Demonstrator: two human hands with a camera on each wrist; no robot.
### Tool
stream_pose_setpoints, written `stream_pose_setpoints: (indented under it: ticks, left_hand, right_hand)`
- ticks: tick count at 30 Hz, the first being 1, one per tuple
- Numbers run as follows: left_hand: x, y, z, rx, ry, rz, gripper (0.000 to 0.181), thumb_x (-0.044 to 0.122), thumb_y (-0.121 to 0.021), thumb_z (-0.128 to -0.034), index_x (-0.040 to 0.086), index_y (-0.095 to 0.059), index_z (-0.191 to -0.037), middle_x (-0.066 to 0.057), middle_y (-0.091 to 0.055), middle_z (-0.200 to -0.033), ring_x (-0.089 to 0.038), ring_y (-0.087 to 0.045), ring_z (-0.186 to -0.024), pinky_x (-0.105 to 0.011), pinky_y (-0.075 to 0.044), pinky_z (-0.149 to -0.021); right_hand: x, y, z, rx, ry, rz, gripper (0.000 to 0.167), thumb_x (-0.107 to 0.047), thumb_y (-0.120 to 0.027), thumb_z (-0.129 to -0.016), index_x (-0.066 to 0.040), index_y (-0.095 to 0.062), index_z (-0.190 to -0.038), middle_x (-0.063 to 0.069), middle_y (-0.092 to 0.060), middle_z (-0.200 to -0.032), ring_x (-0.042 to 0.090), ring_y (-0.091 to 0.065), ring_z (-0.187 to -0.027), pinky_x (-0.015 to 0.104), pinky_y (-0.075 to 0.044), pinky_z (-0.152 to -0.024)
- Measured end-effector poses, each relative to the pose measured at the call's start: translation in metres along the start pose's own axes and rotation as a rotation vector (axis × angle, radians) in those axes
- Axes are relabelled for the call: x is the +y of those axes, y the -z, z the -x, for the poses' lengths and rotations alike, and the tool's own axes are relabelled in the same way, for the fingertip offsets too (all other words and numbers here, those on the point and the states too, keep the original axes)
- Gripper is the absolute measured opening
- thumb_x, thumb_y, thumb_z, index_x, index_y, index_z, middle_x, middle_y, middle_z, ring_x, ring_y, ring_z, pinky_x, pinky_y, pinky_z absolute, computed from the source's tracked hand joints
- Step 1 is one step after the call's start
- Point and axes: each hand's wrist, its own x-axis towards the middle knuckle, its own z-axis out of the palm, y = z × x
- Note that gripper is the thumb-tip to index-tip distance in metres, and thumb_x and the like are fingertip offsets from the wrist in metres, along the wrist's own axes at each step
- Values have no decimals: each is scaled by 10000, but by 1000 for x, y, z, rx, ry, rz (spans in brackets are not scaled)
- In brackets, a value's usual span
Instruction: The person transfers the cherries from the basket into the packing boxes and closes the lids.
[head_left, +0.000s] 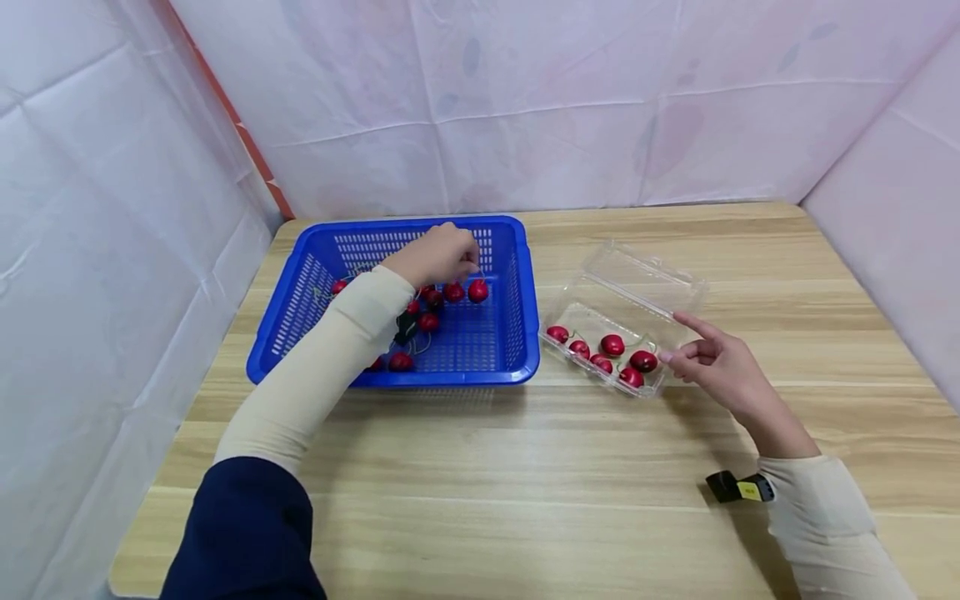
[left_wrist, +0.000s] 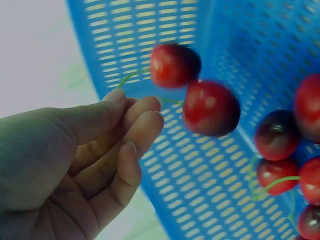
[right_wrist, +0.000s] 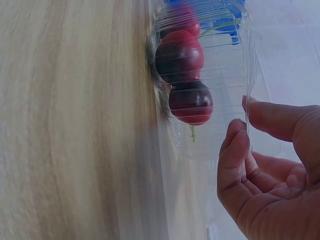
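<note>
In the head view my left hand (head_left: 442, 254) is over the blue basket (head_left: 531, 333). Its thumb and fingers pinch the green stem of a red cherry (left_wrist: 175, 66). A second cherry (left_wrist: 211, 108) hangs close beside it, its stem running toward the fingertips; whether that stem is gripped too I cannot tell. On the right, my right hand (head_left: 720, 367) holds the rim of an open clear plastic box (right_wrist: 230, 145) between thumb and fingers. Several cherries with stems lie inside the box, among them a dark red cherry (right_wrist: 191, 102).
More cherries (head_left: 428, 322) lie in the basket, partly hidden by the left forearm. The box's clear lid (head_left: 645, 279) is folded back, away from me. Both containers stand on a wooden table (head_left: 480, 492), with white sheeting (head_left: 555, 108) behind and at the sides.
</note>
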Motion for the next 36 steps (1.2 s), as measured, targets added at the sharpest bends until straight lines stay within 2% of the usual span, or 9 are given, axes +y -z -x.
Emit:
stream_pose_setpoints:
  ticks: [4,8,11,15,21,26,31,33,36]
  left_hand:
    - [5,8,3,21,-12,-11,195,157,-586,-957,53,-733,-883,-39,-680,-800,-159,-594,-693,-293,-494,-687]
    - [17,19,4,70,-47,8,170,154,-615,-939,65,-751,-887,-36,-697,-841,-148,-596,-726,-294,-504,-724]
    - [31,28,4,110,-75,25,171,164,-624,-935,69,-753,-876,-37,-699,-835,-147,-586,-729,-288,-498,-719]
    - [53,36,5,181,-134,0,188,182,-610,-943,80,-750,-870,-18,-684,-827,-142,-561,-739,-268,-468,-712]
    - [87,41,7,258,-248,-21,186,180,-591,-951,98,-759,-950,-7,-705,-873,-127,-581,-764,-261,-462,-731]
    - [114,37,2,260,-341,-45,195,144,-564,-954,105,-740,-880,32,-659,-797,-95,-524,-704,-234,-428,-698]
    - [139,29,-7,232,-374,-75,276,104,-507,-955,139,-574,-690,45,-489,-670,-97,-414,-657,-194,-323,-634]
    - [148,25,-10,216,-385,-91,285,95,-486,-957,161,-537,-685,49,-472,-672,-93,-404,-658,-179,-307,-625]
    - [160,17,-15,192,-398,-129,273,110,-475,-965,168,-642,-758,66,-541,-716,-79,-432,-683,-161,-342,-644]
  right_hand:
    - [0,-2,-1,-11,3,-19,703,-125,-673,-897,4,-294,-1475,-48,-654,-763,73,-607,-648,229,-525,-604]
    - [0,-1,-1,-13,0,4,703,-144,-669,-902,-7,-293,-1480,-12,-657,-781,87,-606,-651,236,-520,-598]
    - [1,1,0,-8,-12,28,705,-162,-665,-907,-18,-288,-1485,4,-666,-799,98,-620,-662,245,-525,-602]
    - [1,3,1,-1,-23,25,706,-160,-667,-906,-16,-288,-1485,-16,-668,-792,108,-631,-667,246,-534,-610]
    - [3,3,0,-10,-23,17,708,-139,-663,-906,4,-277,-1482,-38,-661,-784,103,-620,-658,245,-523,-597]
    - [3,4,-2,-11,-26,22,706,-140,-658,-910,-1,-273,-1485,-49,-662,-790,104,-619,-659,248,-517,-594]
    - [4,4,-2,-7,-23,8,704,-140,-659,-909,7,-277,-1481,-63,-655,-775,88,-616,-656,238,-522,-600]
    - [4,4,-1,-2,-23,5,701,-146,-662,-908,6,-285,-1479,-68,-650,-762,86,-609,-648,238,-517,-591]
    - [4,4,0,1,-24,9,697,-155,-664,-907,4,-294,-1476,-79,-643,-749,86,-598,-638,242,-502,-574]
